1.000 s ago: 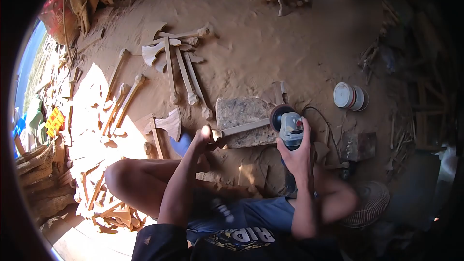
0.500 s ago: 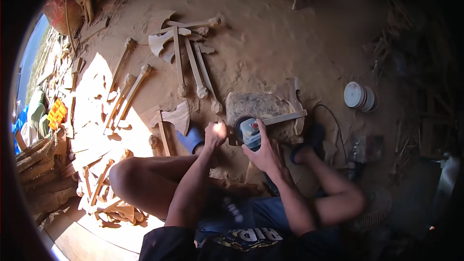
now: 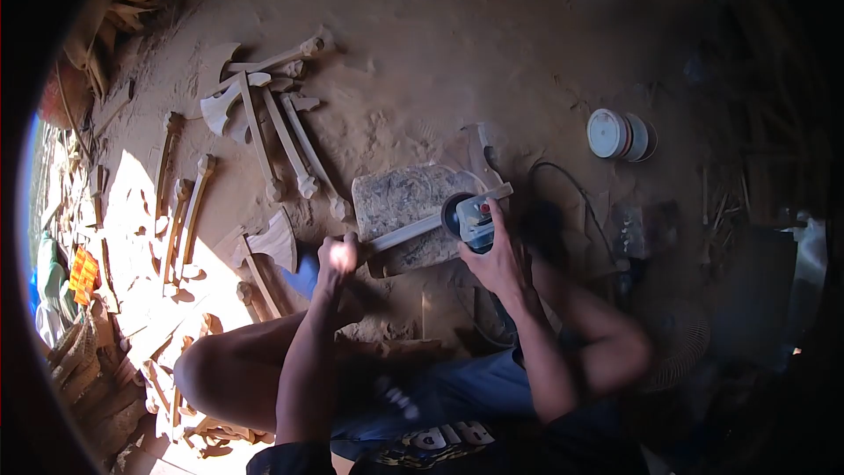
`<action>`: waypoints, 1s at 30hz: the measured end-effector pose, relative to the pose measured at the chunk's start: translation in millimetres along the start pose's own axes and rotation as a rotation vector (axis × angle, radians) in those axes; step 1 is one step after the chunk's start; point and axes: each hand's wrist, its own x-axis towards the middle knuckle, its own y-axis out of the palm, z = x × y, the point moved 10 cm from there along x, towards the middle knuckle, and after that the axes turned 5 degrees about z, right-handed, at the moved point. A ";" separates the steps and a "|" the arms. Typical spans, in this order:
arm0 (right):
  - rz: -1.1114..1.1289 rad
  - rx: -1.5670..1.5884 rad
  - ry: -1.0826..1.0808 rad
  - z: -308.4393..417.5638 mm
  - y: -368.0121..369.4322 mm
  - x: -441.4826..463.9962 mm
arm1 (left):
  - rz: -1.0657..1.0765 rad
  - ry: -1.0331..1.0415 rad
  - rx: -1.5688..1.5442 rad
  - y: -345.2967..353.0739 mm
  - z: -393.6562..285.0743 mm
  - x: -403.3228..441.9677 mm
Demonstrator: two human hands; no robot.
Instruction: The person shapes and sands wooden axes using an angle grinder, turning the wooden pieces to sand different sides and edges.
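My left hand point(image 3: 338, 257) is closed around the near end of a wooden axe point(image 3: 406, 235), whose handle slants up to the right across a worn block point(image 3: 385, 200). In my right hand point(image 3: 501, 257) is an angle grinder point(image 3: 476, 223), gripped by its body. The grinder's dark disc lies over the handle toward its far end and hides part of it. A curved wooden blade point(image 3: 482, 154) shows just beyond that end; dust blurs its outline.
Several wooden axes point(image 3: 280, 119) lie piled on the dusty ground ahead. More handles point(image 3: 194, 211) rest at the left in sunlight. A white bucket point(image 3: 608, 134) lies to the right, near a dark power cord point(image 3: 585, 193). My bent legs flank the block.
The grinder has travelled along the handle, away from my left hand toward the far end. More of the handle's near part now shows. The whole view has shifted slightly.
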 end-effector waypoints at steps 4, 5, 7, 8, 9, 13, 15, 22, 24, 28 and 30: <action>-0.121 0.148 -0.023 -30.9 -35.4 19.0 | -0.006 -0.066 -0.026 4.8 19.0 9.1; -0.193 0.142 -0.079 -40.1 -41.1 25.7 | 0.000 -0.060 -0.033 4.2 19.9 9.1; -0.343 0.124 -0.189 -59.7 -48.2 39.1 | 0.034 -0.115 -0.062 6.4 25.5 11.6; -0.340 0.157 -0.134 -74.9 -49.5 46.1 | 0.030 -0.120 -0.040 6.6 26.4 12.3; -0.331 0.168 -0.087 -79.7 -54.6 48.7 | 0.025 -0.121 -0.018 8.6 30.8 14.1; -0.303 0.202 -0.008 -90.1 -70.0 54.6 | -0.074 0.128 0.313 22.7 55.4 28.1; -0.258 0.318 -0.108 -89.5 -60.1 54.5 | -0.087 0.239 0.440 27.2 51.5 29.3; -0.272 0.255 -0.092 -73.1 -61.9 55.2 | 0.029 0.173 0.409 23.4 34.4 25.9; -0.289 0.301 -0.023 -89.2 -73.4 61.1 | 0.002 0.140 0.458 18.9 25.5 22.6; -0.290 0.347 -0.071 -89.6 -74.2 62.4 | -0.037 0.246 0.325 16.3 31.6 26.6; -0.261 0.375 -0.125 -82.2 -63.5 60.5 | -0.049 0.237 0.159 16.4 40.1 27.3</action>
